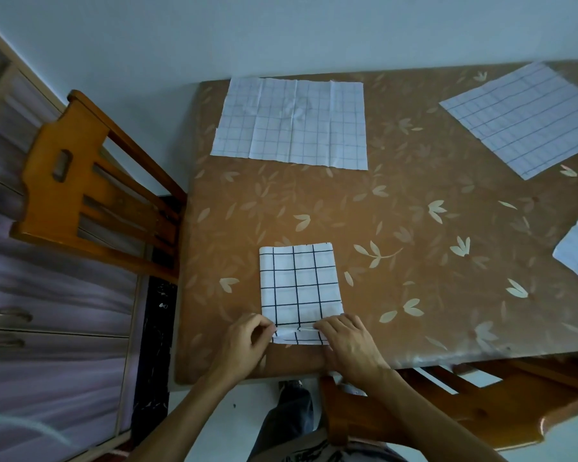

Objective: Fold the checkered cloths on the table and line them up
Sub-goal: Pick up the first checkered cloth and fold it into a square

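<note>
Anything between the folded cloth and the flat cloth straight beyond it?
Head view: only bare leaf-patterned table between folded cloth and flat cloth.

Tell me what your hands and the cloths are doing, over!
Left hand and right hand pinching near edge of folded cloth. Flat cloth far left, second flat cloth far right. Nothing in the way.
</note>
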